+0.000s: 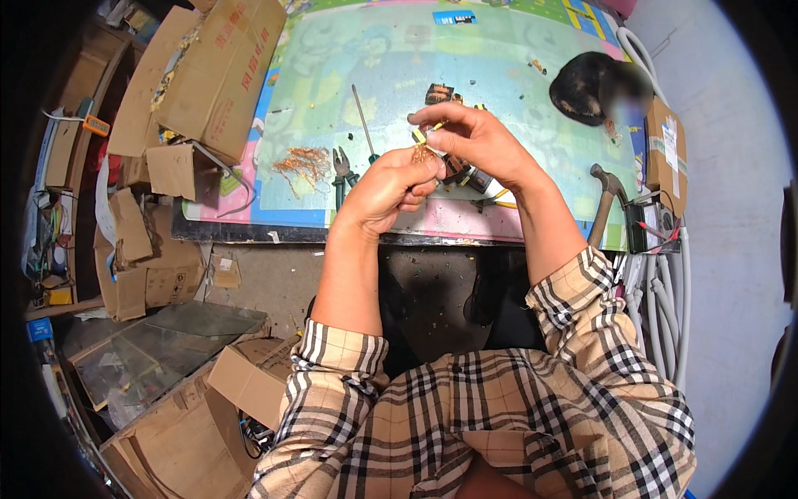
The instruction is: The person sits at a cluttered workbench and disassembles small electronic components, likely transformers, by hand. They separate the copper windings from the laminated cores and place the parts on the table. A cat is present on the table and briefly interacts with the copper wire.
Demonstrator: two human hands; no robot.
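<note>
Over the table's near edge, my left hand [391, 190] is closed in a fist around thin copper wire [422, 155], whose strands stick out above the thumb. My right hand [480, 143] curves over from the right, its thumb and fingers at a small yellow-taped piece [419, 135] joined to the wire. Exactly how the fingers grip it is partly hidden. Under and behind the right hand lie several small transformer coils; one dark brown coil [440, 93] shows beyond the fingers. A tangle of copper wire [301, 170], green-handled pliers [342, 173] and a screwdriver [362, 121] lie left of my hands.
A black cat [578, 87] lies at the table's right. A hammer [605, 195] and a meter with red leads [651, 224] are near the right edge. A large cardboard box [220, 71] stands at the left. Small scraps dot the table mat [332, 58].
</note>
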